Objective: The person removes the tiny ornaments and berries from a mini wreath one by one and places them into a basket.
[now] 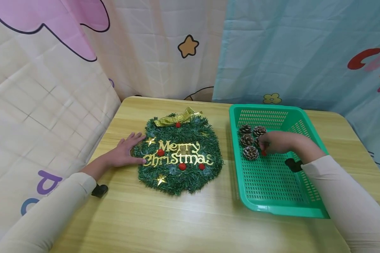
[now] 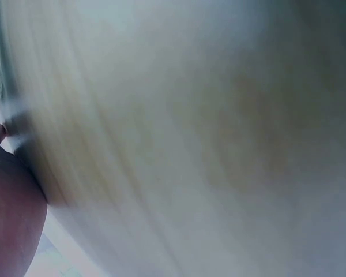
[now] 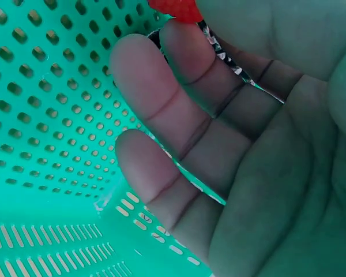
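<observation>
A green Christmas wreath (image 1: 180, 186) with gold "Merry Christmas" lettering (image 1: 187, 158), gold stars (image 1: 161, 180), red berries (image 1: 182, 166) and a gold ribbon (image 1: 174, 120) lies flat on the table. My left hand (image 1: 125, 153) rests at its left edge, fingers spread. In the left wrist view only part of that hand (image 2: 11, 202) shows, beside blurred tabletop. Inside the green basket (image 1: 240, 189), my right hand (image 1: 277, 142) pinches a red berry (image 3: 179, 8) between thumb and fingers, beside several pine cones (image 1: 251, 153). The hand partly hides one cone; its other fingers curl loosely.
The basket stands on the right of the wooden table (image 1: 190, 225), its perforated walls rising around my right hand. Printed curtains (image 1: 164, 52) hang behind the table and along its left side.
</observation>
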Tool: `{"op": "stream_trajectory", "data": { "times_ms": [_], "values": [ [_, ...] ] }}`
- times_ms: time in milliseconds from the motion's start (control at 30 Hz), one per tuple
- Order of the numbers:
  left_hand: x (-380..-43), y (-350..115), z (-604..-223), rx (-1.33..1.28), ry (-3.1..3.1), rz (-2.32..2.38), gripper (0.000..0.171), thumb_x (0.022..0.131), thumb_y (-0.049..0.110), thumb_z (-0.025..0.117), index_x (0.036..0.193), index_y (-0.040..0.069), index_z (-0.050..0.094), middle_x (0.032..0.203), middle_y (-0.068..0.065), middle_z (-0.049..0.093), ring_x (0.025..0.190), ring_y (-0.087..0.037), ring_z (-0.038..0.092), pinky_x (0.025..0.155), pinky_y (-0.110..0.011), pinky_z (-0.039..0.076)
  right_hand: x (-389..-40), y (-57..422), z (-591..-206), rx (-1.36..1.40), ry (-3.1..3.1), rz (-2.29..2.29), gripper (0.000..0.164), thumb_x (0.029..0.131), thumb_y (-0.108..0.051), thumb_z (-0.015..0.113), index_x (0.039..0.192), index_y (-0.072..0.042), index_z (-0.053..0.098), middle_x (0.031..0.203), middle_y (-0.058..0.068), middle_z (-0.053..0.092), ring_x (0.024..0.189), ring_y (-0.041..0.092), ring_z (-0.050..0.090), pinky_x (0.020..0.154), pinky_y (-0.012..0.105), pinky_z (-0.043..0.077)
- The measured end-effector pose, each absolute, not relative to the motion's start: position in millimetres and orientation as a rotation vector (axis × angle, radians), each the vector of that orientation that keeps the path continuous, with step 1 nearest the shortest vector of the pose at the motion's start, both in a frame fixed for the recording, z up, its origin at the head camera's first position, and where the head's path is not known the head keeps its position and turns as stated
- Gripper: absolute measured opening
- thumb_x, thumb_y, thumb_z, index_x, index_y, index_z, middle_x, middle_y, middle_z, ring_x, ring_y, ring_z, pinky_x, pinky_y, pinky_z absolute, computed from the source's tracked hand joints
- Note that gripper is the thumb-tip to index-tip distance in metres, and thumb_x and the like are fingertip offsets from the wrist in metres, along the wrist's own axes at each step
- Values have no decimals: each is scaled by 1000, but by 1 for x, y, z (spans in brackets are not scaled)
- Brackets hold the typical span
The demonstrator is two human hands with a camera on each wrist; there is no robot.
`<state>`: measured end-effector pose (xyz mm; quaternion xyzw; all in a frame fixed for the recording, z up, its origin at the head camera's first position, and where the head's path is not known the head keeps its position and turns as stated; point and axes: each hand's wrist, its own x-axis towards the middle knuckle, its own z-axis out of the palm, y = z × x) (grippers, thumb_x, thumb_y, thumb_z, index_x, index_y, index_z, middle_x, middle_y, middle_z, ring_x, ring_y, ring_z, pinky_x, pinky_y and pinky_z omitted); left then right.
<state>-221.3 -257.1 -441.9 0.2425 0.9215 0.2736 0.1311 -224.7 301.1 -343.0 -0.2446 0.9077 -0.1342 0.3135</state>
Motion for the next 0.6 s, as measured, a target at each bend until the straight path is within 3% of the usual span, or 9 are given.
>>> {"op": "stream_trajectory", "data": {
  "times_ms": [300,600],
  "values": [
    [-221,-258,-442,696,2676,784,98,86,47,75,159,11,21,164,-19,9,149,-42,-6,110,-70,-4,-228,303,-339,-665,2362,-280,20,95,-1,55,102,-7,72,97,0,66,83,15,58,70,37,50],
    [-221,-257,-440,708,2678,779,98,86,47,74,159,10,20,164,-20,8,149,-43,-6,110,-70,-4,-225,313,-338,-610,2388,-292,18,96,0,52,103,-7,67,96,1,63,81,18,52,69,35,46]
  ]
}}
